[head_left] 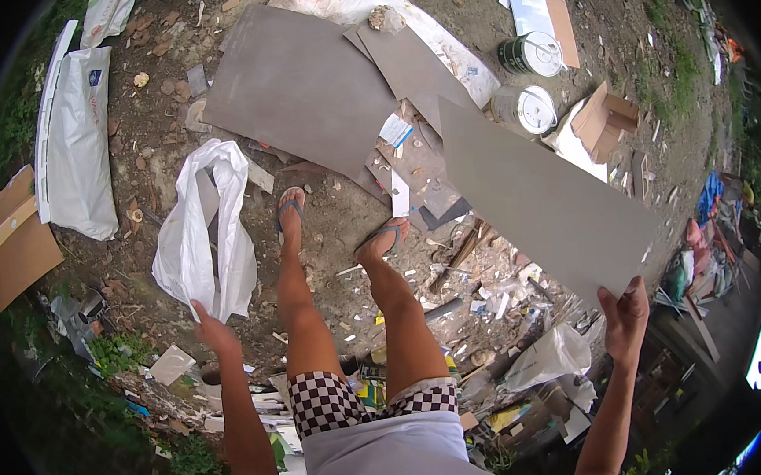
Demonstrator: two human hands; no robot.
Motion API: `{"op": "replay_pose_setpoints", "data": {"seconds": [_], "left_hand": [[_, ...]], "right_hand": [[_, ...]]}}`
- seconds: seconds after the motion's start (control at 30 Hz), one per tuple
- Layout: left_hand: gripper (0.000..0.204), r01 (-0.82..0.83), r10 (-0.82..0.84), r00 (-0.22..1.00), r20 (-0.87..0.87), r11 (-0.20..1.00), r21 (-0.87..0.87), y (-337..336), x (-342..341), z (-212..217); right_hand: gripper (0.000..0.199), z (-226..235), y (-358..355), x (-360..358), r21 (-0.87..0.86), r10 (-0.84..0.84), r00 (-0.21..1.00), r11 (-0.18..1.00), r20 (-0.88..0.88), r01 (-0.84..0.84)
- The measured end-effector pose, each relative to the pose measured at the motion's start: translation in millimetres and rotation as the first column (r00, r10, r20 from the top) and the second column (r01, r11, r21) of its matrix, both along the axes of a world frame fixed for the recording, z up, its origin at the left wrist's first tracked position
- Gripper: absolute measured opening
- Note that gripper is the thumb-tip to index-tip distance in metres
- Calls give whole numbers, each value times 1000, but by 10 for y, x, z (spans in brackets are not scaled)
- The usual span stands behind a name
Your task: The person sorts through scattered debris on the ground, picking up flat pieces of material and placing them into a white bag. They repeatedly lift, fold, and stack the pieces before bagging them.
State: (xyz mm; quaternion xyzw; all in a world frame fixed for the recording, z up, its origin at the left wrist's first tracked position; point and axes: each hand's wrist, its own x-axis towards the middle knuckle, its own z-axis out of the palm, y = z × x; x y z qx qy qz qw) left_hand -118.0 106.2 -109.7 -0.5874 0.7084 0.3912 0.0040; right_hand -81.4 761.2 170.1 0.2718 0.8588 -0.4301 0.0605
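Observation:
A long, thin grey panel (545,199) is held up at the right, with my right hand (625,317) pinching its near right corner, thumb on the face. Its far end overlaps other grey panels on the ground. At the left, my left hand (217,334) grips the near edge of a white woven sack (232,257); part of its fingers is hidden. The sack's mouth gapes, and a grey piece shows inside. Beyond my feet lies a wide grey panel (299,89), with a narrower panel (413,67) beside it.
Two paint cans (531,55) stand at the far right, near an open cardboard box (604,125). A filled white sack (78,144) lies far left beside flattened cardboard (15,245). Broken scraps litter the dirt around my sandalled feet. A whitish bag (548,358) rests at the near right.

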Motion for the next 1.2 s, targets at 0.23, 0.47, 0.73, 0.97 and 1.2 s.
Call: {"op": "replay_pose_setpoints", "data": {"seconds": [0.23,0.47,0.73,0.97,1.2], "left_hand": [[33,788,-740,604,297,499,-359,-272,259,-41],[83,981,-789,4,615,-117,-156,19,-1097,-444],[50,938,-869,293,398,342,57,-47,-2088,-1197],[82,852,-953,138,270,253,458,-182,-2165,-922],[101,964,-976,217,19,217,156,-653,-1775,-400]], "right_hand": [[26,-2021,-989,-349,262,721,682,639,122,-723],[22,-3126,-1592,-793,144,397,917,910,-38,-388],[62,-1461,-708,-962,-232,-427,881,895,-205,380],[63,-916,-482,-969,-212,-446,893,879,-54,426],[66,-1411,-1468,-1500,-380,-266,963,887,45,263]]}}
